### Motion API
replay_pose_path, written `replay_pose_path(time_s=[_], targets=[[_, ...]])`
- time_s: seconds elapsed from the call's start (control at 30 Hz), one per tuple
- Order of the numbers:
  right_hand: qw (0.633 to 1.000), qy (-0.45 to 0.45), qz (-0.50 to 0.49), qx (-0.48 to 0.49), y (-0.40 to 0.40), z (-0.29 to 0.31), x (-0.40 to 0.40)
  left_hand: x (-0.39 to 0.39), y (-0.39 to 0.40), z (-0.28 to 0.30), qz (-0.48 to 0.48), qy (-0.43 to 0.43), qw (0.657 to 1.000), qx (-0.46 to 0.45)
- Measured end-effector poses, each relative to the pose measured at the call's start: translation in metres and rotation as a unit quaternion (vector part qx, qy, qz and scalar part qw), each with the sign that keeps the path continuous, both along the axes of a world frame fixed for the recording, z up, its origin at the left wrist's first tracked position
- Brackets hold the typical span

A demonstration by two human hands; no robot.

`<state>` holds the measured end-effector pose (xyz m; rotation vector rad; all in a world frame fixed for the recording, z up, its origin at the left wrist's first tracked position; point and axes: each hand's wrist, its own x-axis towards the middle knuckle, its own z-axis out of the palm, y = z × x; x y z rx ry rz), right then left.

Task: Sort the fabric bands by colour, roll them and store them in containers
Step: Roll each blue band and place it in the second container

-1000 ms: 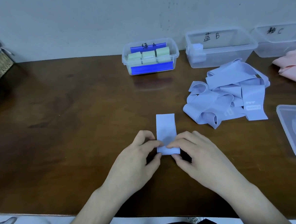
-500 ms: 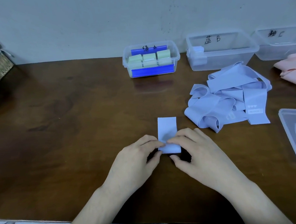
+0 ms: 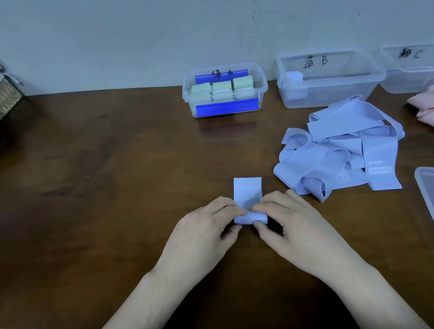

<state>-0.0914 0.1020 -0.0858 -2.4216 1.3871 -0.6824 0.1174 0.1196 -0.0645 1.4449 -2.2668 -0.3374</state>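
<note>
The lavender-blue fabric band [image 3: 248,191] lies flat on the wooden table [image 3: 97,198] straight in front of me, its near end wound into a small tight roll and a short smooth strip reaching away from me. My left hand [image 3: 203,236] pinches the roll's left end between curled fingers and thumb, and my right hand [image 3: 292,229] pinches the right end the same way, fingertips almost meeting on top. The cloth is matte and soft, with clean straight edges; the table is dark, glossy brown wood. To the right sits a loose heap of blue bands [image 3: 343,150], looped and tangled, one showing a white printed label. Behind it stands clear plastic container B [image 3: 330,79] with one rolled blue band [image 3: 294,78] in its left corner, and left of that the smaller container A [image 3: 225,93] packed with green rolls [image 3: 222,88]. Compared with a second ago, the flat strip is shorter and the roll thicker, and my hands have moved slightly forward.
</note>
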Motion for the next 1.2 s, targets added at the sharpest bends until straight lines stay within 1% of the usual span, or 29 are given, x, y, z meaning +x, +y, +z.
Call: replay_pose_path(time_s=[0.13,0.33,0.4,0.57,0.77,0.9,1.07,1.2], targets=[[1.0,0.017,-0.009,-0.01,-0.001,0.001,-0.001,-0.001,-0.006,-0.002,0.007,0.004,1.0,-0.003],[0.999,0.012,-0.002,0.034,-0.003,0.006,-0.002,-0.003,-0.011,-0.003,0.01,0.018,1.0,-0.016],[0.999,0.028,0.006,0.033,0.001,0.008,-0.005,-0.002,-0.009,-0.003,0.007,0.027,1.0,-0.004],[0.998,0.053,0.013,0.038,0.021,0.012,-0.009,-0.001,0.009,0.0,-0.006,0.012,0.999,0.035],[0.998,0.06,0.015,0.03,0.047,0.014,-0.01,0.0,0.028,0.004,-0.028,0.003,0.996,0.09],[0.998,0.051,0.002,0.022,0.051,0.013,-0.009,-0.002,0.033,0.005,-0.021,0.02,0.996,0.089],[0.998,0.063,-0.001,0.012,0.047,0.015,-0.009,0.001,0.034,0.003,-0.034,0.007,0.994,0.103],[0.998,0.061,-0.011,0.004,0.045,0.015,-0.007,0.002,0.028,0.002,-0.03,0.016,0.994,0.104]])
